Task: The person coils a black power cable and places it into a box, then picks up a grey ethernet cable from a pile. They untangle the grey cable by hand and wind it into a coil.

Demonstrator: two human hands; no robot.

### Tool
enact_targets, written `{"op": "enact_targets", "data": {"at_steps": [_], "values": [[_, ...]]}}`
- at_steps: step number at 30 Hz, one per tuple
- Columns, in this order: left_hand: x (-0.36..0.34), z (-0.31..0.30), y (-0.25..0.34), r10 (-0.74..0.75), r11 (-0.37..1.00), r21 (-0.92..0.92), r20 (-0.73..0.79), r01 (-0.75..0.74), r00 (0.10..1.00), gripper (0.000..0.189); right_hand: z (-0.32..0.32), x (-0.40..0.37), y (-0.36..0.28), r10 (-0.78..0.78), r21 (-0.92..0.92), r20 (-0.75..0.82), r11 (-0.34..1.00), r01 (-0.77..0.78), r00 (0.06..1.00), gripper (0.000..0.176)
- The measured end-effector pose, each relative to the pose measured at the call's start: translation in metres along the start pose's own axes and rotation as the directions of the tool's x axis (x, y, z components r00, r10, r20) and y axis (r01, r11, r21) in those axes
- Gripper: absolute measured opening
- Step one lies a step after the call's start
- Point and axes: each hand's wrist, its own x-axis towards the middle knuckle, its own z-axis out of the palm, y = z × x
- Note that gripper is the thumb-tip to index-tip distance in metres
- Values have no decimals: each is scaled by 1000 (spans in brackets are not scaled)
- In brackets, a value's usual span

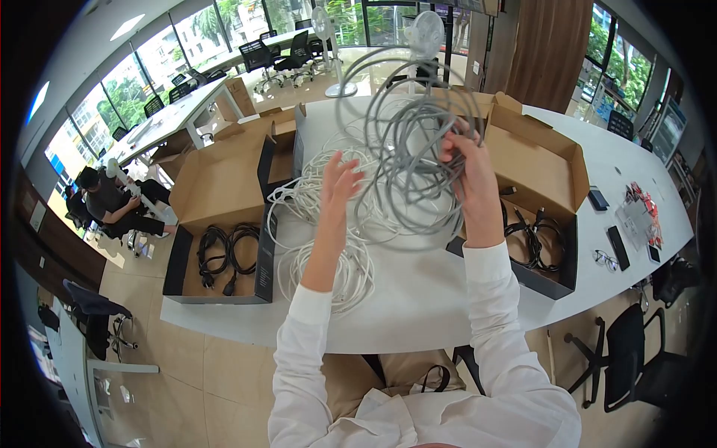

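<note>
My right hand [472, 166] is closed on a loosely coiled grey cable [407, 153], lifted above the middle of the table. Its wide loops hang and spread to the left, slightly blurred. Beside the loops, my left hand [341, 185] holds nothing, with its fingers apart. Beneath and behind that hand lies a heap of tangled white cables [310, 187], partly hidden by the grey loops. A smaller white cable coil [351, 280] rests nearer to me. On the left, an open box [270, 257] contains black cables [228, 254]; black cables [532, 243] also lie in an open box [556, 280] on the right.
The white table [403, 328] curves around me. At its right end are a phone [597, 198], eyeglasses [606, 260], a black case [618, 248] and a plastic bag with red items [641, 216]. A person [112, 201] sits at far left. Office chairs [631, 358] stand around.
</note>
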Motion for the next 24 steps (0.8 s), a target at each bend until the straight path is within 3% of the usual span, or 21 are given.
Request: {"op": "enact_targets", "data": {"at_steps": [2,5,6,9,10,13,14,17,18,21,22,24], "values": [[16,21,11,-266,905,-310,117,290,957,35,9,-7,4,72,-182,28,981,-65,997,41],[29,32,17,-189,967,-146,140,209,972,35,19,-16,10,-27,-385,133,920,76,991,54],[31,31,10,-167,970,-166,67,176,984,34,16,-14,12,-104,-491,173,853,177,979,60],[38,28,0,-71,997,-3,4,71,997,19,3,-8,8,-153,-831,227,484,274,962,59],[42,29,-1,-56,998,3,-90,57,994,14,-2,-5,11,-161,-854,222,443,272,962,52],[45,24,1,-26,998,-63,-134,18,991,19,-9,6,13,13,-813,278,535,228,960,42],[49,14,-7,5,988,-152,-119,-23,993,23,-8,4,17,63,-713,237,689,130,969,35],[48,14,14,-66,961,-276,-158,21,985,22,6,-3,9,178,-827,165,560,38,970,34],[49,9,17,-141,962,-257,-179,92,974,20,7,-3,9,183,-836,165,548,39,969,32],[58,-22,23,-316,941,-112,53,320,947,22,6,-1,5,130,-831,178,551,78,975,30],[51,-21,30,-297,955,15,92,296,951,19,0,2,7,62,-813,233,560,159,970,29],[51,-36,38,-291,953,140,169,269,942,16,-4,1,0,-40,-808,165,567,158,986,28]]}}
